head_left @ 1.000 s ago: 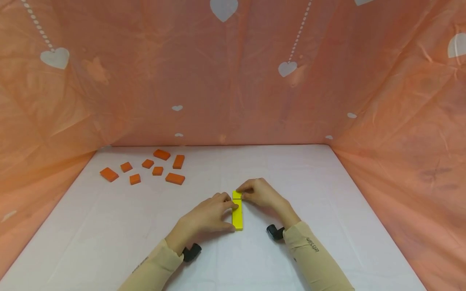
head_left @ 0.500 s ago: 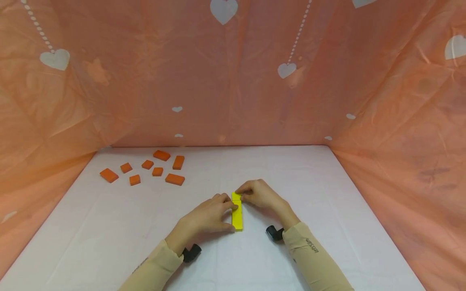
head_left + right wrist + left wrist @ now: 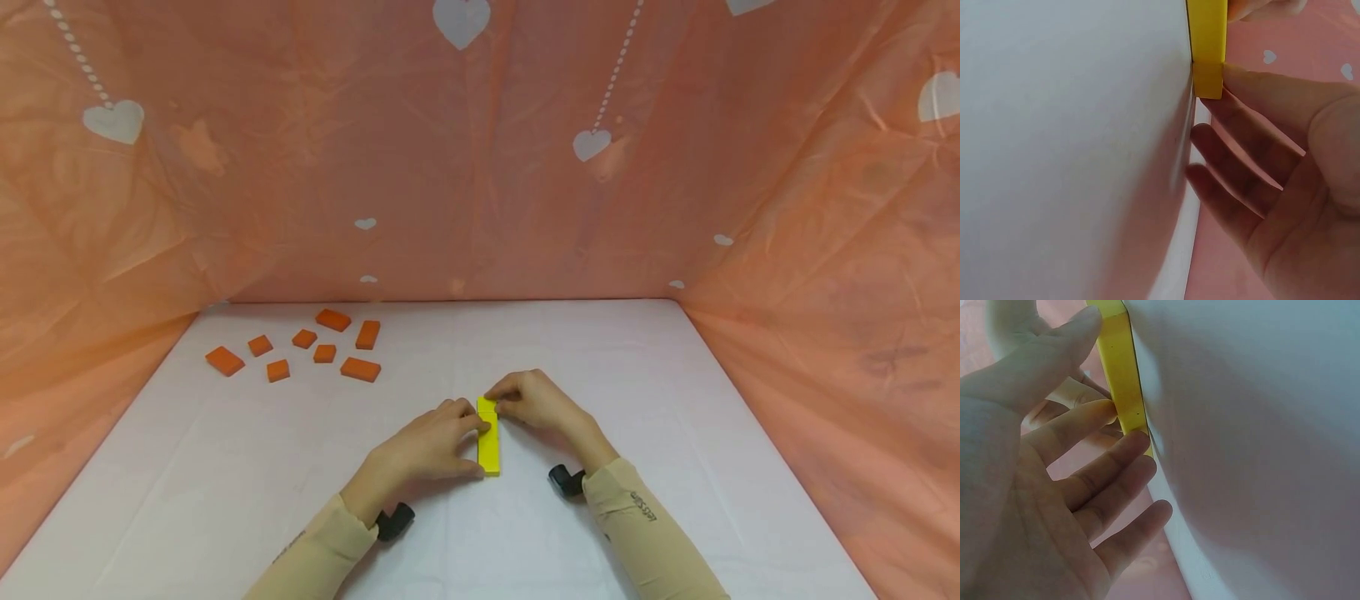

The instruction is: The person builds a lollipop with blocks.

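Observation:
On the white table, a long yellow block lies lengthwise away from the person. A small yellow block sits end to end with it at the far end. From the left, my left hand holds the long block, thumb at its near end and index finger over its top. In the left wrist view the outer fingers spread past the block. My right hand pinches the small block, index finger at its far end and thumb at its right side. The right wrist view shows the small block against the long one.
Several orange blocks, long ones and short square ones, lie scattered at the table's back left. Orange cloth with white hearts hangs behind and along both sides of the table.
A dark gap between the small and long yellow blocks a second ago has closed, the small block meeting the long one. Both hands have hardly moved.

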Motion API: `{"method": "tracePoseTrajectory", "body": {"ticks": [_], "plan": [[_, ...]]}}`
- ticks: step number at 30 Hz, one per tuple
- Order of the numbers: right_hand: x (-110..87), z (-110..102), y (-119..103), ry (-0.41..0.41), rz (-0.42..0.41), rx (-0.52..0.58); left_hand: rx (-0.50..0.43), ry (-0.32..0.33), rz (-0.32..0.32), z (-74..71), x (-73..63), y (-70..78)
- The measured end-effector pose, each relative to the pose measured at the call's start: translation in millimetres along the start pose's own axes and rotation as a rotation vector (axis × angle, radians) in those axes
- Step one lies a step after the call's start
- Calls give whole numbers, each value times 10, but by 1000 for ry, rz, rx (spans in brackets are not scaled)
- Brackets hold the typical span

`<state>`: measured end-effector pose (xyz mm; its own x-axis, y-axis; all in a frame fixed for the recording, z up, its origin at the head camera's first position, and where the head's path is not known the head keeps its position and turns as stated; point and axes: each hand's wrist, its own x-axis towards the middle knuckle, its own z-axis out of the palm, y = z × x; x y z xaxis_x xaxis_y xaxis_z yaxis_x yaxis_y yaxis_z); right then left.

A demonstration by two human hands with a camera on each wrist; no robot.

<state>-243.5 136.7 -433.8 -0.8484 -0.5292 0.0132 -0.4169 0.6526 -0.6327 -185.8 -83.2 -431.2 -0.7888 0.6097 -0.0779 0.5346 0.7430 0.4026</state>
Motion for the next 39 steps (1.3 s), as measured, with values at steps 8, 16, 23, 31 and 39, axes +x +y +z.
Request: {"method": "tracePoseTrajectory", "body": {"ticks": [8,16,23,31,39], "plan": [[-3,6,0,-8,2,7,3,2,-1,11,0,2],[-10,1,2,-1,6,2,-6,-1,-16,9,1,11],[-19,-14,-6,-4,6,-4,-14,-2,-12,10,8,13],[-18,-12,11,-5,9,-3,-7,-1,-19,13,13,18],[-87,-56,-19,51,34,5,-30,47,-24,-50,-51,-69]]}}
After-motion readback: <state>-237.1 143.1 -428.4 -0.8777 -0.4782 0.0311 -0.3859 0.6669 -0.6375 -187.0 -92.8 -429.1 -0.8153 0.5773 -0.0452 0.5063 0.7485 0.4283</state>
